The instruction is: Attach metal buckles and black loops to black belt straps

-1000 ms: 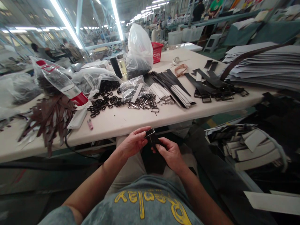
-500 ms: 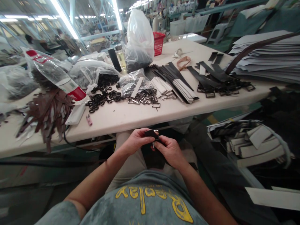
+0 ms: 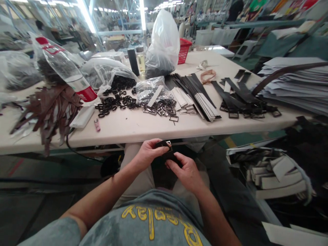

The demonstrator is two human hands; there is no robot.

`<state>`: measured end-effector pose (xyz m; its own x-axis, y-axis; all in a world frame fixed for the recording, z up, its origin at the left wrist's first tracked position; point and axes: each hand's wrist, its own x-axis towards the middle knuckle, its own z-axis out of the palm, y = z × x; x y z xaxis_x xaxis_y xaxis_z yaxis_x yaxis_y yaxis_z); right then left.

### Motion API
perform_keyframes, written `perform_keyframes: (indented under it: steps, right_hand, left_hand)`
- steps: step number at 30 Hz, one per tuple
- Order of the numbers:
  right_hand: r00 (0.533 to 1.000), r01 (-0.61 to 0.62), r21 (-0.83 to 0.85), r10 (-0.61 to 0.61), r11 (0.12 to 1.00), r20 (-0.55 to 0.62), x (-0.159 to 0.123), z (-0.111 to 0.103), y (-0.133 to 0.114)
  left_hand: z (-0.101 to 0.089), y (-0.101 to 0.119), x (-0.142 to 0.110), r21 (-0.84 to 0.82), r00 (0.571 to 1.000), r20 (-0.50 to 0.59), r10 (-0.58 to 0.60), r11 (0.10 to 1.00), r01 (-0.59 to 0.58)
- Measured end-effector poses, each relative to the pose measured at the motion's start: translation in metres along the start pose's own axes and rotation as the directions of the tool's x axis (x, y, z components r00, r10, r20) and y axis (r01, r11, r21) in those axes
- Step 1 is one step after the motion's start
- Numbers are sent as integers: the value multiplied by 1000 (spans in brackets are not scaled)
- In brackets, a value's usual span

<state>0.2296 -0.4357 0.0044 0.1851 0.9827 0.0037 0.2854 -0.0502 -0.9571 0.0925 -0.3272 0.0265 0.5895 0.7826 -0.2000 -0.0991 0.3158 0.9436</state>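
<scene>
Over my lap, just below the table edge, my left hand pinches a short dark strap end with a metal buckle at it. The thumb lies across the strap near the buckle. My right hand is closed on the black strap to the lower right of the buckle, thumb and fingers pressed on it. Most of the strap's lower length is lost against the dark floor. On the table ahead lie loose rectangular buckles and black straps with white backing.
Left on the table are brown strips, a plastic bottle, black rings and pink snips. Buckled straps and stacked sheets lie right. A container of pale-backed pieces stands low at my right.
My right hand has drawn slightly down and away from the buckle, showing more of the strap between the hands. The left hand keeps its pinch. The camera view has shifted a little.
</scene>
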Motion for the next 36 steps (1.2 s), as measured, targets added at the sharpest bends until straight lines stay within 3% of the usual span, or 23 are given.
perform_keyframes:
  steps: [4, 9, 14, 24, 29, 33, 36]
  right_hand:
    - [996, -70, 111, 64, 991, 57, -5, -4, 2]
    - [999, -41, 106, 43, 994, -21, -7, 4, 4]
    - [995, 14, 31, -11, 999, -100, -4, 6, -1]
    - [994, -10, -16, 8, 1000, -109, -4, 6, -6]
    - [994, 4, -36, -8, 999, -104, -4, 7, -6]
    - [980, 10, -26, -15, 1000, -197, -2, 9, -5]
    - [978, -13, 28, 18, 1000, -209, 1, 9, -7]
  left_hand:
    - [-6, 4, 2, -144, 1000, -13, -21, 989, 19]
    - [-1, -3, 0, -267, 993, 0, -117, 957, 113]
    - [9, -19, -4, -316, 980, 117, -160, 930, 189]
    - [8, -28, -2, -230, 999, -8, -45, 972, 42]
    - [3, -29, -2, -172, 1000, 23, 5, 985, -1]
    - [3, -23, -5, -132, 998, 58, 28, 991, -20]
    - [7, -20, -6, -143, 998, 0, 55, 988, -55]
